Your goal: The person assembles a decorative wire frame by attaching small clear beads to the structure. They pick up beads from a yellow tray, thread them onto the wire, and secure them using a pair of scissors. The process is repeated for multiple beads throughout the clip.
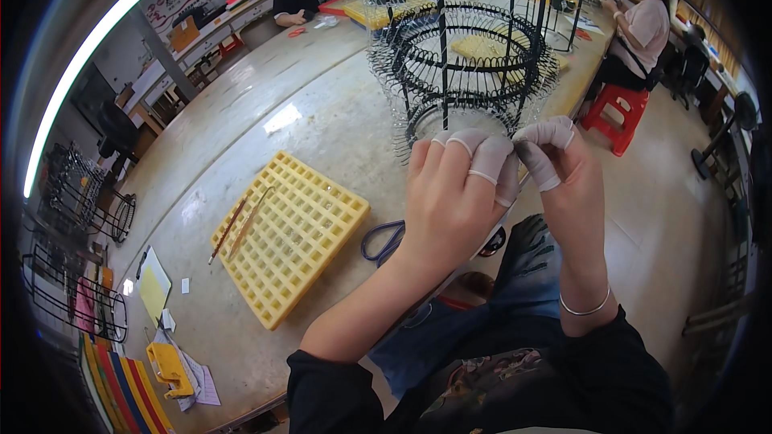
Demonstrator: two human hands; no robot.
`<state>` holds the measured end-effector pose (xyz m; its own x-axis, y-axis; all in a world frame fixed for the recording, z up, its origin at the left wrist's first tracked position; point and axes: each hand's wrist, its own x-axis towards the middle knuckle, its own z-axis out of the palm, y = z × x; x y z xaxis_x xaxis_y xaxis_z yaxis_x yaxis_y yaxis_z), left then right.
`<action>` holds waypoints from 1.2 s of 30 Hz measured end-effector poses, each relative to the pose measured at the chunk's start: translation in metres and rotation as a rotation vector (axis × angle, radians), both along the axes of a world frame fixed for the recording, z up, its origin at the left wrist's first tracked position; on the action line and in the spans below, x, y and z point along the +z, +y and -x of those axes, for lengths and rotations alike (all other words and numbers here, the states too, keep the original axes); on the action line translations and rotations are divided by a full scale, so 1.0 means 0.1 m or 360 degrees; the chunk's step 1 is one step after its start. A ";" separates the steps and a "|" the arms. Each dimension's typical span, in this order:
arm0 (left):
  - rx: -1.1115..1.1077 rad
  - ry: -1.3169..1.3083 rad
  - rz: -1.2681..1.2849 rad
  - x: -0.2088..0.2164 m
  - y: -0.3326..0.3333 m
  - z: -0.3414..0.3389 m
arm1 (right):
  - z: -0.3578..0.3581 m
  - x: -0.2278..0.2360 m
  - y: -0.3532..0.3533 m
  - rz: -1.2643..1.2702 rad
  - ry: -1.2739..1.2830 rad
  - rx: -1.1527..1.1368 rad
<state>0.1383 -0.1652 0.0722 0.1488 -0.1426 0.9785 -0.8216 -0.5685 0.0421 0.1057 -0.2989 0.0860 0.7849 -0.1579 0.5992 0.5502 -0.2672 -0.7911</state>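
A black metal frame [443, 48] with several rings of small wire hooks stands on the table before me. Strands of clear beads hang from its upper part. At the near side of its lowest ring, my left hand [450, 197] and my right hand [575, 181] meet with fingertips almost touching. Pale finger covers sheathe several fingers on both. Each hand is closed in a pinch, but whatever lies between the fingertips is too small or hidden to tell. Left of my forearm lies a yellow grid tray [269, 320] with clear bits in some cells.
Tweezers [238, 225] rest across the tray. Blue-handled scissors [371, 254] lie beside my left forearm. A yellow tape dispenser [166, 370], papers and upright folders [121, 382] are at the lower left. Two people sit at the table's far side; a red stool [618, 112] is at right.
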 end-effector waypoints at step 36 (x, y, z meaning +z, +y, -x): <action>-0.0638 0.1141 0.0364 0.04 0.05 0.07 | -0.02 -0.06 0.05 0.0024 -0.0072 -0.0080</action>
